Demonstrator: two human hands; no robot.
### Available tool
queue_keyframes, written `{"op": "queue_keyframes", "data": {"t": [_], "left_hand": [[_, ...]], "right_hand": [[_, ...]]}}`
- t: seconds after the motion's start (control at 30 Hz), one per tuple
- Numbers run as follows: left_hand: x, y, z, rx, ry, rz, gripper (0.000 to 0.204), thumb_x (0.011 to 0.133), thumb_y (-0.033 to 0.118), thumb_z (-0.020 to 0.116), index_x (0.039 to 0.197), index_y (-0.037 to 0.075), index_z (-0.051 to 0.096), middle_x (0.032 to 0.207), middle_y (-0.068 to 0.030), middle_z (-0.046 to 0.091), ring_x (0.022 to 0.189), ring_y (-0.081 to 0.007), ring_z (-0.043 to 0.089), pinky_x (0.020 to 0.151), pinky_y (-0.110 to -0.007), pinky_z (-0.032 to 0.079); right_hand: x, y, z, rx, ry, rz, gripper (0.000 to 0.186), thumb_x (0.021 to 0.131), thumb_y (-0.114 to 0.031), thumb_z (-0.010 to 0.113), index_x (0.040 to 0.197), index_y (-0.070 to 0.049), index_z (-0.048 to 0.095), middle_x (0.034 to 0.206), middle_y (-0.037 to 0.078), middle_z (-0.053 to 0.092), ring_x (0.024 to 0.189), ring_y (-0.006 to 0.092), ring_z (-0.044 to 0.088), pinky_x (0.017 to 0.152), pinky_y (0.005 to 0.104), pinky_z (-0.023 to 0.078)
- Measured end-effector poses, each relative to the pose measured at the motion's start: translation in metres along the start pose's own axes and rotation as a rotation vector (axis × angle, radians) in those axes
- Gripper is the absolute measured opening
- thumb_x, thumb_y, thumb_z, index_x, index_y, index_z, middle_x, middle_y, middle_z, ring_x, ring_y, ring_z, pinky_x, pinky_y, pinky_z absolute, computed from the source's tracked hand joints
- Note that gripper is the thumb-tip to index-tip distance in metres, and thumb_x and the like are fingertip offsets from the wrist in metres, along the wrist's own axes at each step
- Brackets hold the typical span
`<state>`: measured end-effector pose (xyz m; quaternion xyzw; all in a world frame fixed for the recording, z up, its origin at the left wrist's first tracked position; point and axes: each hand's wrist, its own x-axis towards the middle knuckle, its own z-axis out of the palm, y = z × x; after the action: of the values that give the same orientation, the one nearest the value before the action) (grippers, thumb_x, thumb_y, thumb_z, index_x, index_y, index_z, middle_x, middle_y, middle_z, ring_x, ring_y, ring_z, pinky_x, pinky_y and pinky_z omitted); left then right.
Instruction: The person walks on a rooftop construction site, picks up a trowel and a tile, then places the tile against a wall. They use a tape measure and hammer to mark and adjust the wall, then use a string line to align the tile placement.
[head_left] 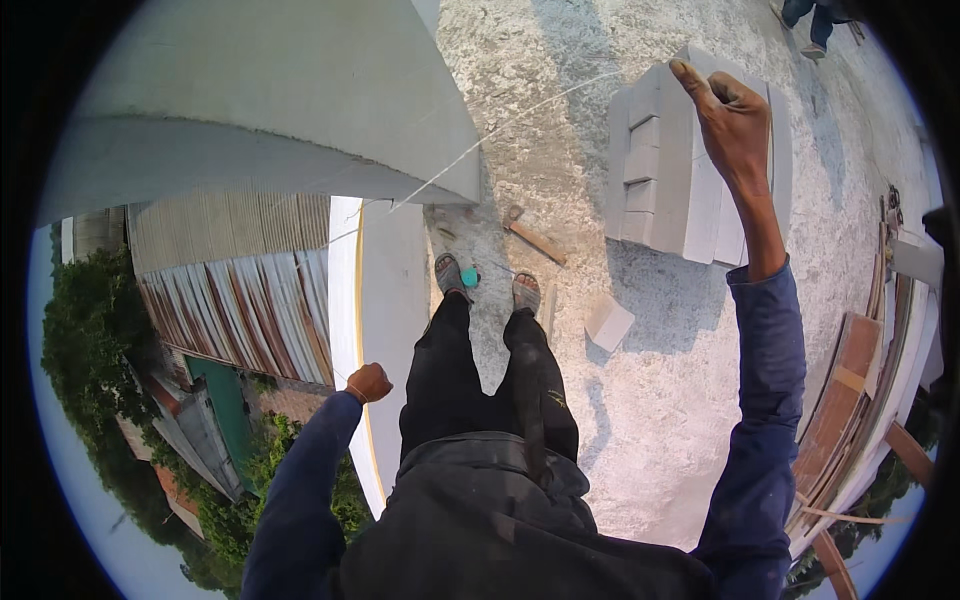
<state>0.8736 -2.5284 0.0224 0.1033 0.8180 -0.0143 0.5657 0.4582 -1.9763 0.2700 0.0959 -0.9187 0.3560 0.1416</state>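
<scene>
I stand on a rough concrete roof (640, 420) right at its edge. My right hand (733, 115) is raised in front of a stack of white blocks (660, 170), fingers curled and thumb out, pinching a thin white string (480, 142). The string slants down and left toward the white ledge (390, 300). My left hand (369, 382) is a closed fist held out past the ledge, over the drop; nothing shows in it. My sandalled feet (487, 280) are beside the ledge.
A wooden-handled hammer (535, 238), a loose white block (608, 322) and a small teal object (469, 277) lie near my feet. Below left are a corrugated metal roof (230, 290) and trees. Planks (850, 390) line the right edge. Another person's legs (810, 20) stand far off.
</scene>
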Motion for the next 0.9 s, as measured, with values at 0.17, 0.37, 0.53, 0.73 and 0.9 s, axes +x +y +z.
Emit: {"op": "queue_keyframes", "data": {"t": [0.17,0.37,0.53,0.73,0.9], "left_hand": [[0.048,0.065,-0.006,-0.053,-0.067,-0.085,0.041,0.085,0.040,0.069,0.093,0.001,0.075,0.101,-0.0257,0.073,0.095,-0.0420,0.072,0.080,-0.051,0.058],[0.223,0.113,0.008,-1.522,0.134,-0.539,0.034,0.089,0.027,0.068,0.109,-0.001,0.069,0.100,-0.0211,0.075,0.086,-0.0356,0.074,0.079,-0.047,0.058],[0.394,0.124,0.084,-0.931,0.355,0.009,0.045,0.090,0.030,0.072,0.125,0.001,0.065,0.087,-0.0099,0.071,0.062,-0.0273,0.069,0.054,-0.036,0.055],[0.554,0.156,0.110,-1.686,0.059,-0.865,0.045,0.090,0.037,0.070,0.121,0.005,0.067,0.094,-0.0114,0.072,0.062,-0.0269,0.070,0.053,-0.043,0.054],[0.652,0.191,0.096,-1.616,0.057,-0.688,0.037,0.091,0.034,0.066,0.100,-0.002,0.070,0.083,-0.0127,0.071,0.066,-0.0282,0.071,0.057,-0.044,0.054]], "right_hand": [[-0.114,0.118,0.128,0.009,0.048,0.226,0.056,0.091,-0.037,0.078,0.059,-0.003,0.048,0.051,0.009,0.034,0.048,0.0145,0.031,0.045,0.0353,0.029],[-0.222,0.243,0.267,-0.152,0.044,0.226,0.048,0.089,-0.033,0.080,0.063,-0.005,0.052,0.053,0.012,0.043,0.046,0.0249,0.035,0.045,0.0381,0.032],[-0.287,0.316,0.352,-0.191,0.045,0.266,0.046,0.089,-0.027,0.081,0.061,-0.007,0.051,0.051,0.005,0.041,0.047,0.0141,0.033,0.043,0.0334,0.028],[-0.339,0.365,0.420,-0.192,0.069,0.387,0.049,0.091,-0.028,0.080,0.058,-0.007,0.050,0.051,-0.002,0.036,0.050,0.0066,0.029,0.044,0.0288,0.022],[-0.368,0.381,0.450,-0.146,0.056,0.399,0.047,0.092,-0.026,0.080,0.058,-0.008,0.053,0.052,-0.006,0.036,0.051,0.0047,0.028,0.045,0.0266,0.021]]}}
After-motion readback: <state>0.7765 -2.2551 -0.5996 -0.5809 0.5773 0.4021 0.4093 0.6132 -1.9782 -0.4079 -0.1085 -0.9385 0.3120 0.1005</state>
